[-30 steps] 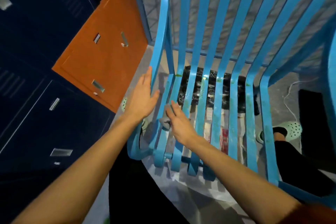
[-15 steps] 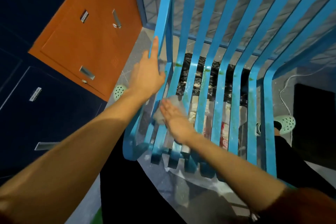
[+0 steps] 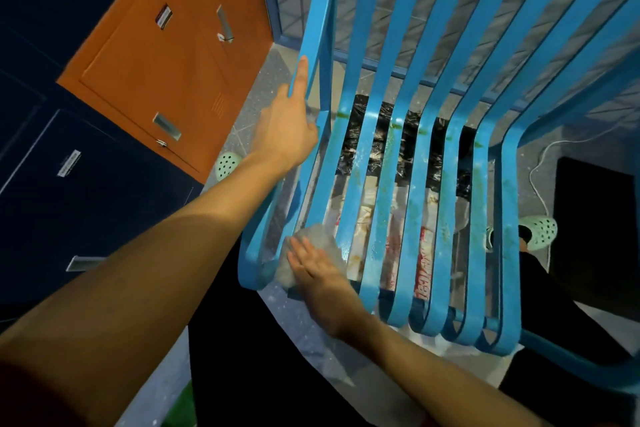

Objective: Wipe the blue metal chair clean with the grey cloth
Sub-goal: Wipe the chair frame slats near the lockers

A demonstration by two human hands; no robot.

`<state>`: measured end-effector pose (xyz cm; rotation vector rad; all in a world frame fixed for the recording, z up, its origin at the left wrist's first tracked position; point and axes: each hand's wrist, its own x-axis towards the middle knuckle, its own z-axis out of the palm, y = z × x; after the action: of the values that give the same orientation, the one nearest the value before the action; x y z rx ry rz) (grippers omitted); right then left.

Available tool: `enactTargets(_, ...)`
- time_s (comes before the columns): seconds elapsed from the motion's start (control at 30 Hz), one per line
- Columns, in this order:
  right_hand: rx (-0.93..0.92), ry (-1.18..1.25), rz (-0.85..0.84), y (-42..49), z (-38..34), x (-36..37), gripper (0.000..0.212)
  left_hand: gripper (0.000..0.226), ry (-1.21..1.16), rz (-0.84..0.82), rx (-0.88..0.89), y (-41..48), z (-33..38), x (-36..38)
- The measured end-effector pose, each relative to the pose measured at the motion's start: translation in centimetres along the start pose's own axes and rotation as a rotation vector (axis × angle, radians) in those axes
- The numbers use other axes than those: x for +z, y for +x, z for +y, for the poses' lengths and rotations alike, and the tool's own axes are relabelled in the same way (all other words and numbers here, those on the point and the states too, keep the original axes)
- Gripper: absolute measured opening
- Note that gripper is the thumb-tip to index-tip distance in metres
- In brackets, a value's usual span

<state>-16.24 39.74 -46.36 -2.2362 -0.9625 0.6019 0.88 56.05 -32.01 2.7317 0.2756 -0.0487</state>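
A blue metal chair (image 3: 509, 204) made of long flat slats fills the view from above, facing the person. Its slats run lengthwise away from the person across the seat, then bend upward into the backrest, and their near ends curl down at the front edge. The left hand (image 3: 287, 128) reaches forward with fingers straight and apart, its index finger lying along the outermost left slat where the backrest rises. Nearer the person and slightly to the right of it, the right hand (image 3: 318, 270) lies flat, fingers straight and close together, pressing a crumpled grey cloth (image 3: 320, 236) onto the front left corner of the seat. The cloth shows beyond and to the left of the fingertips. Greenish smudges mark the slats to the right of this hand. Through the gaps between the slats, beyond the right hand, black crinkled plastic (image 3: 408, 135) and printed paper with red lettering (image 3: 424, 263) lie on the floor; whether the plastic holds anything cannot be told. Left of the left hand stand a closed orange metal locker door (image 3: 166, 80) and closed dark blue lockers (image 3: 86, 184). A mint green perforated clog (image 3: 227, 163) sits just left of the left wrist, and another clog (image 3: 538, 229) is on a foot far to the right of the right hand.
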Motion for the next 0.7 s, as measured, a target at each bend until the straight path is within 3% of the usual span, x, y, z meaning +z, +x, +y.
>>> enactTargets(0.17,-0.075,-0.201,-0.094,1.0,1.1,-0.9,0.061,0.088,-0.052,-0.02,0.003,-0.6,0.3,-0.5)
enactTargets(0.37,0.163,-0.048,0.067,1.8,-0.9,1.0,0.059,0.09,-0.098,-0.017,-0.024,-3.6,-0.7,-0.1)
enactTargets(0.57,-0.102,-0.219,-0.024,-0.5,0.6,2.1,0.066,0.093,-0.043,0.015,-0.019,-4.3,-1.0,0.4)
enactTargets(0.7,0.006,-0.233,0.007,2.3,1.8,0.6,0.056,0.092,-0.043,0.0,-0.037,-4.2,-0.9,0.3)
